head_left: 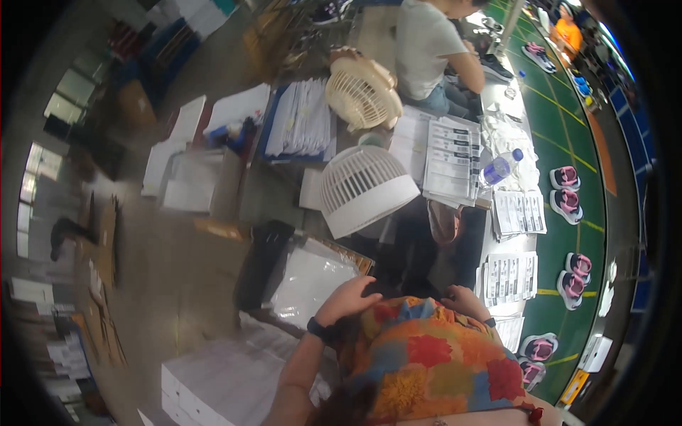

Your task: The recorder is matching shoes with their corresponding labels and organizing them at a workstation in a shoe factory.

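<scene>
My left hand [348,298], with a dark band at its wrist, rests by the left edge of my colourful patterned garment [430,348]. Its fingers are bent but look apart, with nothing visible in them. Over the garment's right edge lies my right hand [465,299], its fingers partly hidden and seemingly loose, holding nothing that I can see. Close to my left hand is a stack of clear plastic bags [312,280]. Printed label sheets [510,277] lie on the bench beyond my right hand.
Ahead stand a white plastic basket [366,188] and a cream basket [362,92]. A bottle [501,167] stands among papers. Pink-and-dark shoes [566,206] line the green conveyor [568,135] at right. A person [430,57] sits ahead; white boxes [213,387] are at lower left.
</scene>
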Tool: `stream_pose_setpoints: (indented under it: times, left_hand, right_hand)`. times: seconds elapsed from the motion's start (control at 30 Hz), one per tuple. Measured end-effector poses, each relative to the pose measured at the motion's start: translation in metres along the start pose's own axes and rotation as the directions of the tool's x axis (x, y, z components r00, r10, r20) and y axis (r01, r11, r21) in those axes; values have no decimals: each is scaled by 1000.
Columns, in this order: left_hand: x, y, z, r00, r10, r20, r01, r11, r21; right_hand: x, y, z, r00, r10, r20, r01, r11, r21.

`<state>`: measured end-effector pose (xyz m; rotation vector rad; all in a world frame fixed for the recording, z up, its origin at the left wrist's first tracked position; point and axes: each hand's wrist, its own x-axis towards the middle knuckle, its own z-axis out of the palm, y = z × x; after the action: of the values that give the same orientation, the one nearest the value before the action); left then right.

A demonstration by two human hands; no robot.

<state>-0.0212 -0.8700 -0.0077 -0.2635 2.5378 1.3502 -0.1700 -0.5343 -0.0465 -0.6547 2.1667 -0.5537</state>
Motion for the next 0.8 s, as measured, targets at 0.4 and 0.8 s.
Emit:
stream_pose_setpoints:
  times: [0.4,0.8]
  left_hand:
    - [-106,-220,138,523,-838,-155,689,523,-501]
    - [-51,-220,158,602,-681,-417,750,661,3]
  right_hand:
    - [21,-5,-35,998,-60,-6,58,983,-174]
    - [12,-23,-18,993,-31,117,63,957,-284]
